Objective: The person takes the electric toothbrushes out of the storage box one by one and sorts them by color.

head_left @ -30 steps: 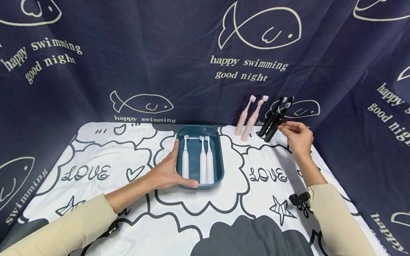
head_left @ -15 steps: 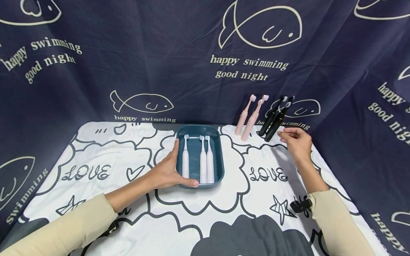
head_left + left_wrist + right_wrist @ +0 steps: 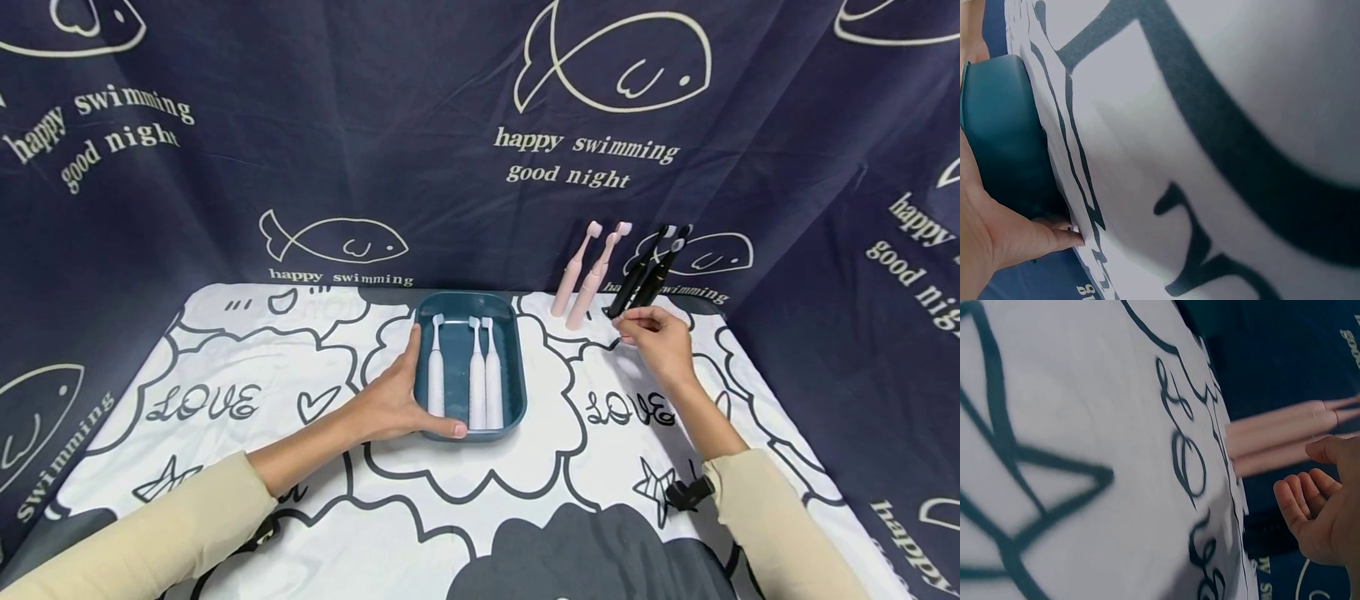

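Observation:
My left hand (image 3: 390, 398) rests against a dark teal tray (image 3: 512, 367), its straight fingers along the left wall and its thumb along the near edge. Three white electric toothbrushes (image 3: 477, 387) lie in the tray, heads away from me. My right hand (image 3: 660, 340) is in front of the black electric toothbrushes (image 3: 652, 279), thumb and fingers loosely bent with nothing between them, and it overlaps their lower ends in the head view. Pink electric toothbrushes (image 3: 588, 292) stand upright just left of the black ones. In the right wrist view, the thumb overlaps a pink toothbrush (image 3: 1272, 464).
A white cloth (image 3: 262, 367) with black cartoon drawings covers the table. Dark blue curtains (image 3: 450, 150) with fish prints rise behind it and at both sides. The upright toothbrushes are close to the back curtain.
My right hand has moved left, from the right side of the black toothbrushes to in front of them. My left hand and the tray have not moved.

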### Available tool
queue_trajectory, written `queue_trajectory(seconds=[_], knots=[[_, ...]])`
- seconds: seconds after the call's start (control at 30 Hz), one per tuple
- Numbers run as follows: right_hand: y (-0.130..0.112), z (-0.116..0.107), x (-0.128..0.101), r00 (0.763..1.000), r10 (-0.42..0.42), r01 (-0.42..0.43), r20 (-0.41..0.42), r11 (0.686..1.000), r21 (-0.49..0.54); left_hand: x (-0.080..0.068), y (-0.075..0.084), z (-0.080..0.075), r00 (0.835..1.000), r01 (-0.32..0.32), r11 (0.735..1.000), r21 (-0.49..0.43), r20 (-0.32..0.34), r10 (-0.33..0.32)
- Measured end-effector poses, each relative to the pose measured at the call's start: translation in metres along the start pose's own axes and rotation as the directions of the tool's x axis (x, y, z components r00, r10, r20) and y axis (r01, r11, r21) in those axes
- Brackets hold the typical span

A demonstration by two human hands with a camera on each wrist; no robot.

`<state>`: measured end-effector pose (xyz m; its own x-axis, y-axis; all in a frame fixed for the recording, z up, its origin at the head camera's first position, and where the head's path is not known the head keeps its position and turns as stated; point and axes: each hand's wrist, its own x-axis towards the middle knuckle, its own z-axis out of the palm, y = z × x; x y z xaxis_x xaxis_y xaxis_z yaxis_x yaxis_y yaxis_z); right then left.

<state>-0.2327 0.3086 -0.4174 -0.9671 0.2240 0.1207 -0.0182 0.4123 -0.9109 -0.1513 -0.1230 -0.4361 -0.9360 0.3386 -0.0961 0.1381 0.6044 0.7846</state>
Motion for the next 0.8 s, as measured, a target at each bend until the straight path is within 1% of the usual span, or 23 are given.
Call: queue_trajectory(seconds=[0.13,0.33,0.47,0.57,0.8], knots=[[-0.006,0.012,-0.008,0.998,-0.008,0.009,0.058,1.0,-0.019,0.0,0.0,0.0,1.0,0.002,1.0,0.005,0.002,-0.002],[-0.011,0.029,-0.014,0.991,-0.015,0.011,0.13,0.999,0.031,0.0,0.001,0.0,1.0,0.009,1.0,0.006,0.003,-0.009],[-0.013,0.038,-0.016,0.985,-0.017,0.01,0.171,0.999,0.039,-0.001,0.001,0.0,1.0,0.02,1.0,0.007,0.004,-0.02],[-0.014,0.044,-0.017,0.981,-0.022,0.015,0.195,0.999,0.035,0.0,0.001,0.0,1.0,0.019,1.0,0.006,0.003,-0.019],[-0.022,0.057,-0.025,0.974,-0.039,0.036,0.223,0.999,0.015,0.0,0.0,0.0,1.0,0.003,1.0,0.007,0.0,-0.003]])
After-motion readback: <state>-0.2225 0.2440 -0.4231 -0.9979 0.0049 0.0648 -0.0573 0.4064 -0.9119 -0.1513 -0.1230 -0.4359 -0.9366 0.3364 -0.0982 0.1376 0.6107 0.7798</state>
